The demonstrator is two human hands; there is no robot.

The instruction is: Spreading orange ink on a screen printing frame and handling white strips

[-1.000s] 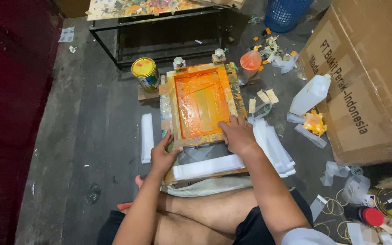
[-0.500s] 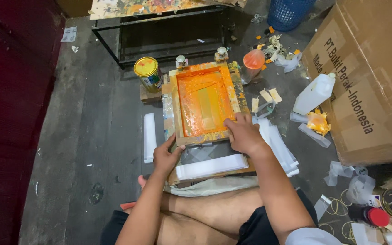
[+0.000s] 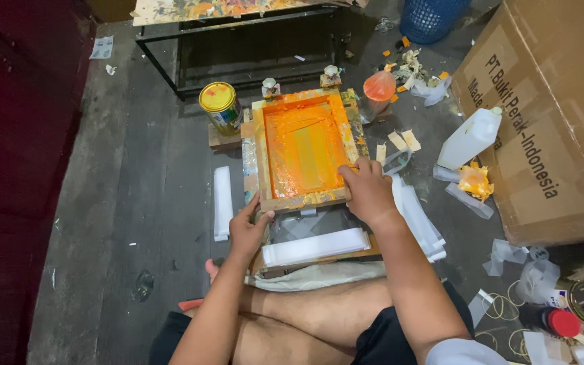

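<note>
The orange-inked screen frame point(image 3: 303, 150) has stayed flat on the floor. The left hand point(image 3: 248, 230) has slid onto its near left corner, fingers loosely spread against the wood; the right hand point(image 3: 368, 191) keeps curled fingers gripping its near right corner, just beside white strips point(image 3: 419, 216).

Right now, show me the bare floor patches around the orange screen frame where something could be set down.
Widest free patch: the dark floor left of the white folded strip, running to the red wall. A smaller one lies between the yellow-lidded tin and that strip. Right of the wooden, orange-inked screen frame it is crowded: white plastic bottle, paper scraps, cardboard box.
</note>
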